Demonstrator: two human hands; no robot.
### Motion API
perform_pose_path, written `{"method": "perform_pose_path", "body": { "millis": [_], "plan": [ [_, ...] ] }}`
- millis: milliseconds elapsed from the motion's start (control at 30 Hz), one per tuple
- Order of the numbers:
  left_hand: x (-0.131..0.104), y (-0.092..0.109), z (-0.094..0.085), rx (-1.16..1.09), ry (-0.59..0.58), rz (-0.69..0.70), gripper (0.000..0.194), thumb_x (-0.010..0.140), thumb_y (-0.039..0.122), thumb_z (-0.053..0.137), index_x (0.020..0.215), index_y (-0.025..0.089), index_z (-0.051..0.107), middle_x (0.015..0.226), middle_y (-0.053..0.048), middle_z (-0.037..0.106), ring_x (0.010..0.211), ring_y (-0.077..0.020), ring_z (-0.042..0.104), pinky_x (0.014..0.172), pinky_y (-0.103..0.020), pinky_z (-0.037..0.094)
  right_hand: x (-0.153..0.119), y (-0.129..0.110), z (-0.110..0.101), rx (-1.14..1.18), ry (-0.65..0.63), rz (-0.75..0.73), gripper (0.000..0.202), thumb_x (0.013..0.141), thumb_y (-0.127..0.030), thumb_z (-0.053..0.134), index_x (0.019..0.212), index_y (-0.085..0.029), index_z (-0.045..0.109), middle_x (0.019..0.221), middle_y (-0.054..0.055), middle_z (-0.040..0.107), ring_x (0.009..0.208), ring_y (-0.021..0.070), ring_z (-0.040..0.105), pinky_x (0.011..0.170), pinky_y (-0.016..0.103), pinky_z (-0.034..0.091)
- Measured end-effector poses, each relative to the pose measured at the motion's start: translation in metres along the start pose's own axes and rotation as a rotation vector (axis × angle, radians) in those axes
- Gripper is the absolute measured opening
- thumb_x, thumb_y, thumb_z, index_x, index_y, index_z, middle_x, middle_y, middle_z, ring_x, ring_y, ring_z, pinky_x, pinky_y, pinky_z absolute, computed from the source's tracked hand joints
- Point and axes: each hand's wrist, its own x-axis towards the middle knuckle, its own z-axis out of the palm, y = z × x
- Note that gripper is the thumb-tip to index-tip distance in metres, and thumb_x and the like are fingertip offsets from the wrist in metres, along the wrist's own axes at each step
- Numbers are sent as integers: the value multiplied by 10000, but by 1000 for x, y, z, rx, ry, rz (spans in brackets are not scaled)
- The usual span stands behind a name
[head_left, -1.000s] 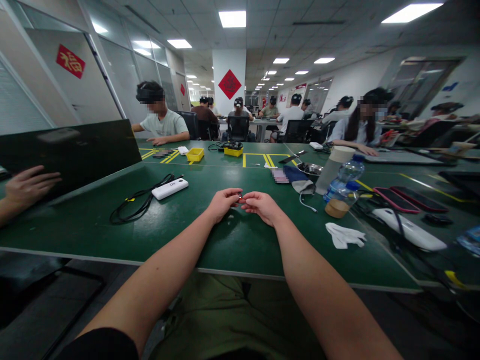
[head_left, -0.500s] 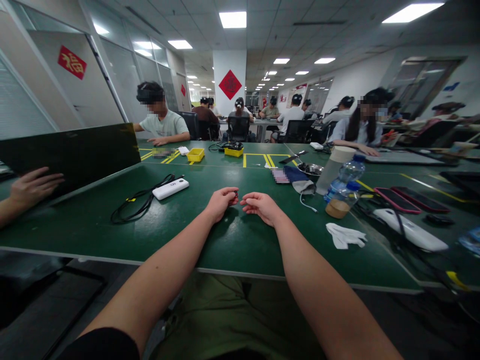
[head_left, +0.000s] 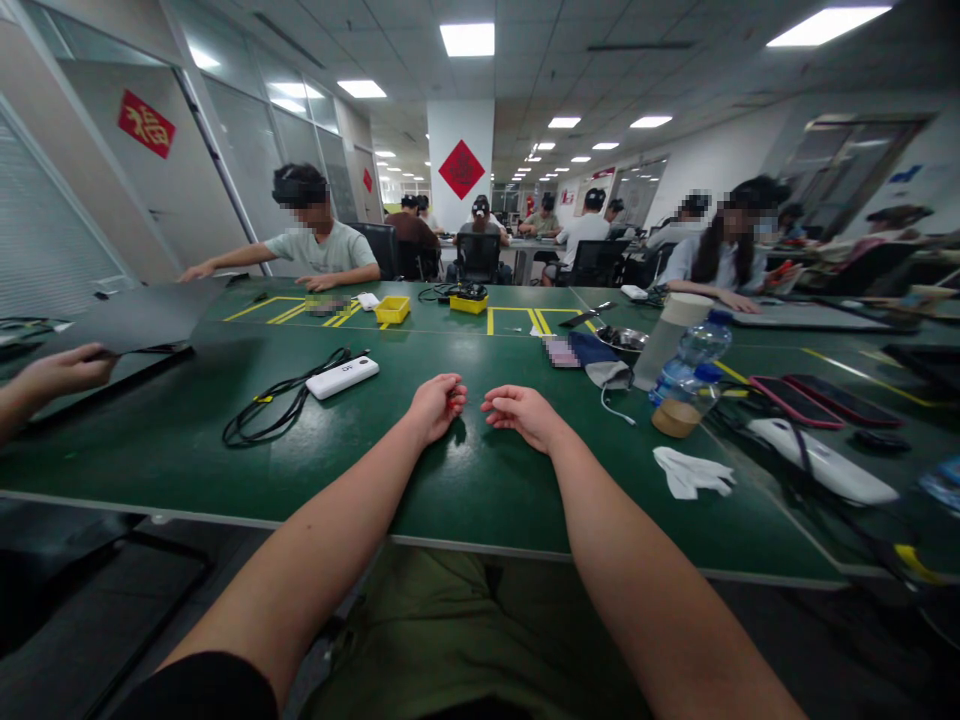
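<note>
Red piece [head_left: 453, 402] within left hand [head_left: 437, 408], right hand [head_left: 523, 416] apart.

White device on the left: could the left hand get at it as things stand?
Probably yes: only tabletop lies between the left hand and the white device; the black cable is beyond it. Whether the hand is free is unclear.

Rectangular ceiling panels [head_left: 467, 40] glow white over a dim room, leaving pale glare and soft shadows near the hands [head_left: 439, 408] on the green bench [head_left: 187, 470]. Wide-angle distortion stretches the edges; corners darken, the far background softens, and faces are pixelated.
</note>
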Motion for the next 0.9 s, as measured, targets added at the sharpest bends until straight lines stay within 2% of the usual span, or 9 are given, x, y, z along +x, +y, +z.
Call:
{"method": "perform_pose_path", "body": {
  "millis": [67,133,267,367,500,600,700,800,900],
  "plan": [
    [1,-3,0,106,-13,48,224,763,220,529,985,189,526,645,26,514,407,-52,389,403,-174,263,0,0,1,2,1,1,174,721,-200,659,888,-157,635,857,73,703,623,122,642,589,251,515],
    [1,-6,2,288,-6,124,271,759,219,524,1029,204,529,637,39,504,406,-58,357,425,-189,271,0,-1,1,2,1,2,178,720,-205,662,890,-159,636,854,73,704,622,122,640,590,254,516],
    [2,-12,-1,842,39,378,209,764,201,519,957,198,598,691,-11,566,606,-139,502,623,-260,391,0,0,1,-8,-2,2,169,718,-203,663,880,-160,639,859,72,703,624,121,641,585,246,508],
    [4,-12,-8,1220,8,479,154,788,211,505,865,200,638,819,-74,617,786,-206,544,780,-314,380,1,0,0,-11,-11,-1,169,717,-206,664,877,-159,638,859,74,705,622,118,638,585,243,505],
    [4,-10,-16,1532,26,475,203,817,232,472,896,200,656,947,-126,599,934,-268,510,868,-372,339,0,1,0,-15,-13,-6,183,714,-217,670,884,-160,637,855,73,705,624,118,635,584,243,505],
    [2,-7,-16,1637,41,462,248,849,260,437,989,218,637,1021,-132,564,985,-282,474,857,-387,344,1,2,0,-18,-13,-11,187,715,-222,669,888,-159,636,858,74,703,626,119,636,583,244,505],
    [0,-1,-21,1724,12,437,255,863,243,402,982,216,625,1010,-128,552,960,-274,473,835,-380,356,2,3,-1,-21,-14,-16,187,717,-227,668,889,-159,637,862,74,701,621,117,635,579,243,505],
    [-2,11,-39,1795,49,390,260,860,217,381,962,201,620,996,-131,550,941,-269,483,833,-377,363,3,5,-3,-21,-16,-19,187,713,-227,673,884,-160,639,857,73,702,616,117,635,570,240,506],
    [-6,28,-70,1827,119,335,263,863,262,386,978,200,614,1018,-134,549,962,-274,488,861,-387,364,5,6,-3,-25,-19,-19,189,711,-225,674,885,-160,643,863,76,703,620,119,638,560,235,504]
  ]
}}
